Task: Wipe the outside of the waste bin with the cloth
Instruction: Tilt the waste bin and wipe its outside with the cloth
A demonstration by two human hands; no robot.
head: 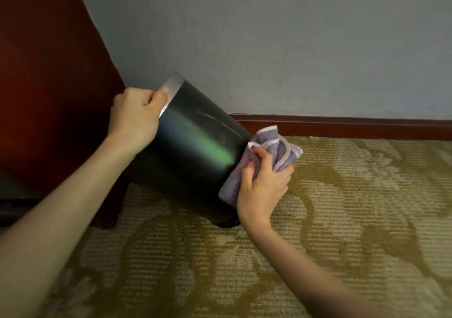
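Note:
A black round waste bin (193, 151) with a silver rim band is tipped over to the left, its base pointing right and its lower edge resting on the carpet. My left hand (137, 117) grips the silver rim at the upper left. My right hand (263, 183) holds a bunched purple cloth (276, 148) with pale edging and presses it flat against the bin's base end. Scratches show on the bin's upper side. The bin's opening is hidden, facing away to the left.
Dark red wooden furniture (49, 85) stands close behind the bin on the left. A grey wall (269, 43) with a dark red skirting board (342, 128) runs behind. Patterned yellow-beige carpet (318, 232) covers the floor to the right and front.

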